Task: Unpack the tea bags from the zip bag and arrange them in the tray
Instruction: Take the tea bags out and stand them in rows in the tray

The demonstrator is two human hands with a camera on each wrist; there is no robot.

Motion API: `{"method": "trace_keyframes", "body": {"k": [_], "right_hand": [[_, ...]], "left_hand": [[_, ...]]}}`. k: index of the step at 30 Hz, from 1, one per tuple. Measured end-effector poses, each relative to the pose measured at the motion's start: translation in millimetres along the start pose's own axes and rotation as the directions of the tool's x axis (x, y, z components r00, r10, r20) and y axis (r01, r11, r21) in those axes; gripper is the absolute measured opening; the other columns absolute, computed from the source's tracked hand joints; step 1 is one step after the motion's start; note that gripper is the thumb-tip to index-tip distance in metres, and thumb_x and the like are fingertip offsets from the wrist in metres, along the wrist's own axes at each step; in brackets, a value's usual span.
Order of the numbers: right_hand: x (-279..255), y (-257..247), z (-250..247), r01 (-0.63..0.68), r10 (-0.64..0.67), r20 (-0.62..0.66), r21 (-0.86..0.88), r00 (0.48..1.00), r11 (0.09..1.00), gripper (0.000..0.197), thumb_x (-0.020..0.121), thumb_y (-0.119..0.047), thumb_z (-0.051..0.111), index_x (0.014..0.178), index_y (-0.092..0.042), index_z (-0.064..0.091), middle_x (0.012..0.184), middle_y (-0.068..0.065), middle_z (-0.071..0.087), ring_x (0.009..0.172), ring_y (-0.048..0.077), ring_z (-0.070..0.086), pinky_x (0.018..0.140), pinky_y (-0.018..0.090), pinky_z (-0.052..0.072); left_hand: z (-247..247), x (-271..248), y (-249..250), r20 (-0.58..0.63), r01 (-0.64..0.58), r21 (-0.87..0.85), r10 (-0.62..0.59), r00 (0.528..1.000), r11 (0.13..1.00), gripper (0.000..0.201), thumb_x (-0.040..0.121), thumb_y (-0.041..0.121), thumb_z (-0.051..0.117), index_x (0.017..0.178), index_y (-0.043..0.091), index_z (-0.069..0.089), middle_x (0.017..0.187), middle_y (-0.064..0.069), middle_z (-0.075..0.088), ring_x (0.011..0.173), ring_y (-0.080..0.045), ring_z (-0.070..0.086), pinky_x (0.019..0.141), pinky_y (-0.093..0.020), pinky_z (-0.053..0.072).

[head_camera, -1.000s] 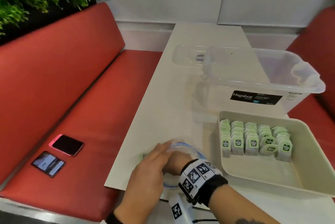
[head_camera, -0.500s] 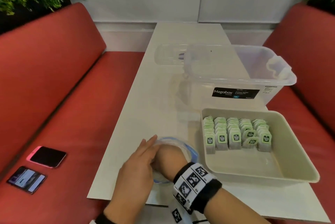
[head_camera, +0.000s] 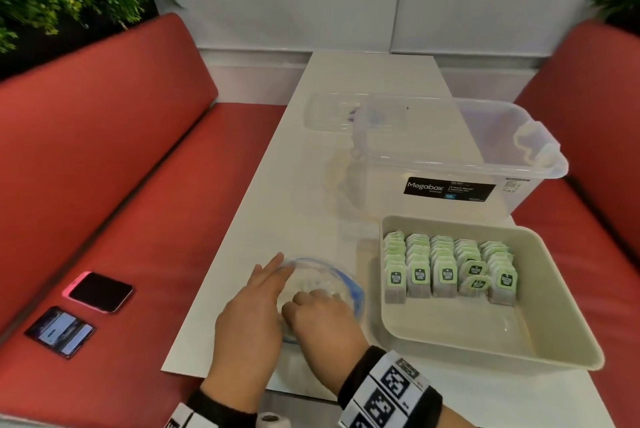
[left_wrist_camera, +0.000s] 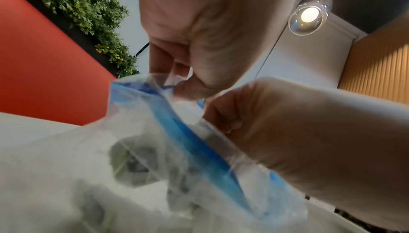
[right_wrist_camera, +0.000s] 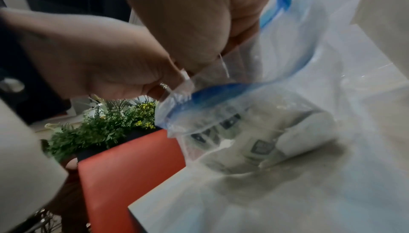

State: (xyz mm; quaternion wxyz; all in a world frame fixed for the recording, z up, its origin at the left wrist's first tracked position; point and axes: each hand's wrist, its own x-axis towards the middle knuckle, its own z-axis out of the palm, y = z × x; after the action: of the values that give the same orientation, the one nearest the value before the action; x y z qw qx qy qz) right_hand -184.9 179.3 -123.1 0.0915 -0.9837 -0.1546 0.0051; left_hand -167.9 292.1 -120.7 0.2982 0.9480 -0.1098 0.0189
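Observation:
The clear zip bag [head_camera: 325, 278] with a blue zip rim lies on the white table [head_camera: 277, 205], left of the beige tray [head_camera: 467, 323]. My left hand [head_camera: 249, 309] pinches the bag's near rim corner [right_wrist_camera: 183, 81] between thumb and fingers. My right hand [head_camera: 322, 316] sits curled in the bag's mouth and grips the plastic on the other side [left_wrist_camera: 212, 124], so the mouth stands open. Several green-labelled tea bags [right_wrist_camera: 261, 145] lie inside the bag. Rows of tea bags [head_camera: 446, 271] stand upright at the tray's far end.
A clear Megabox storage box [head_camera: 450, 157] stands behind the tray, with its lid [head_camera: 329, 112] lying beyond it. Two phones [head_camera: 98, 290] [head_camera: 60, 330] rest on the red bench at the left. The table's left edge runs close to my left hand.
My head view has swung to the right. Both hands have stayed at the zip bag, and the right hand's curled knuckles now show more inside its open mouth.

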Motion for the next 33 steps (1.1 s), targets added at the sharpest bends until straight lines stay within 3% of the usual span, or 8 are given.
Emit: {"method": "trace_keyframes", "body": {"k": [3, 6, 8, 12, 18, 26, 30, 33], "right_hand": [[1, 11, -1, 0.013, -0.005, -0.135, 0.055, 0.991, 0.998, 0.01, 0.052, -0.024, 0.067, 0.05, -0.028, 0.058, 0.05, -0.011, 0.052, 0.044, 0.006, 0.052, 0.042, 0.015, 0.02], [-2, 24, -12, -0.001, 0.086, -0.188, 0.412, 0.978, 0.911, 0.021, 0.069, -0.02, 0.049, 0.068, -0.023, 0.07, 0.066, -0.008, 0.064, 0.06, 0.009, 0.061, 0.051, 0.015, 0.044], [-1, 32, -22, -0.069, 0.233, -0.168, 0.652, 0.958, 0.755, 0.017, 0.075, -0.007, 0.061, 0.077, -0.017, 0.074, 0.074, -0.007, 0.068, 0.069, 0.004, 0.061, 0.065, 0.012, 0.045], [-2, 44, -35, -0.153, 0.405, 0.013, 0.937, 0.914, 0.314, 0.024, 0.077, 0.003, 0.069, 0.065, -0.018, 0.067, 0.057, -0.01, 0.063, 0.052, -0.002, 0.055, 0.057, 0.014, 0.047], [2, 52, -33, -0.201, 0.455, 0.229, 0.974, 0.861, -0.11, 0.01, 0.084, 0.002, 0.064, 0.077, -0.006, 0.066, 0.066, 0.003, 0.066, 0.054, 0.007, 0.063, 0.053, 0.018, 0.054], [8, 47, -24, -0.215, 0.483, 0.31, 0.946, 0.819, -0.241, 0.011, 0.086, -0.001, 0.063, 0.077, -0.006, 0.065, 0.071, 0.006, 0.067, 0.055, 0.01, 0.064, 0.051, 0.018, 0.054], [9, 43, -25, -0.179, 0.449, 0.34, 0.914, 0.826, -0.363, 0.009, 0.087, -0.002, 0.061, 0.08, -0.006, 0.066, 0.069, 0.005, 0.07, 0.057, 0.012, 0.064, 0.052, 0.019, 0.054], [11, 38, -27, -0.15, 0.416, 0.359, 0.877, 0.835, -0.457, 0.01, 0.087, -0.003, 0.06, 0.079, -0.006, 0.065, 0.067, 0.005, 0.07, 0.056, 0.011, 0.065, 0.053, 0.019, 0.055]], "left_hand": [[-2, 1, -6, -0.042, 0.049, 0.015, -0.048, 0.998, 0.999, 0.079, 0.072, -0.019, 0.037, 0.129, 0.033, 0.052, 0.14, 0.026, 0.03, 0.138, -0.01, 0.03, 0.098, -0.031, 0.043], [1, 4, -16, -0.088, 0.061, 0.002, -0.061, 0.994, 0.998, 0.08, 0.071, -0.022, 0.036, 0.13, 0.029, 0.053, 0.143, 0.017, 0.038, 0.137, -0.013, 0.033, 0.102, -0.035, 0.042], [5, 5, -20, -0.094, 0.032, -0.005, -0.032, 0.995, 0.999, 0.079, 0.069, -0.021, 0.036, 0.129, 0.027, 0.054, 0.144, 0.011, 0.042, 0.135, -0.013, 0.038, 0.103, -0.032, 0.039], [8, 6, -15, -0.051, 0.026, -0.053, -0.029, 0.998, 0.998, 0.069, 0.075, -0.014, 0.044, 0.128, 0.029, 0.054, 0.145, 0.011, 0.04, 0.131, -0.009, 0.041, 0.097, -0.014, 0.028], [10, 5, -4, -0.017, -0.024, -0.177, 0.022, 1.0, 0.984, 0.057, 0.082, -0.003, 0.056, 0.128, 0.03, 0.053, 0.144, 0.004, 0.042, 0.131, -0.001, 0.034, 0.092, 0.008, 0.013], [5, 4, 9, 0.083, 0.106, -0.216, -0.09, 0.992, 0.971, 0.045, 0.087, 0.009, 0.047, 0.125, 0.032, 0.05, 0.156, 0.006, 0.015, 0.145, -0.015, 0.001, 0.118, -0.039, 0.007], [-12, 4, 24, 0.096, 0.152, -0.473, -0.121, 0.988, 0.868, 0.04, 0.091, 0.008, 0.046, 0.096, 0.047, 0.046, 0.154, 0.007, 0.02, 0.144, -0.01, 0.01, 0.115, -0.032, 0.016], [-12, 5, 24, 0.046, 0.157, -0.57, -0.159, 0.986, 0.806, 0.039, 0.094, 0.013, 0.049, 0.112, 0.048, 0.044, 0.149, 0.001, 0.036, 0.135, -0.014, 0.035, 0.109, -0.03, 0.03]]}}
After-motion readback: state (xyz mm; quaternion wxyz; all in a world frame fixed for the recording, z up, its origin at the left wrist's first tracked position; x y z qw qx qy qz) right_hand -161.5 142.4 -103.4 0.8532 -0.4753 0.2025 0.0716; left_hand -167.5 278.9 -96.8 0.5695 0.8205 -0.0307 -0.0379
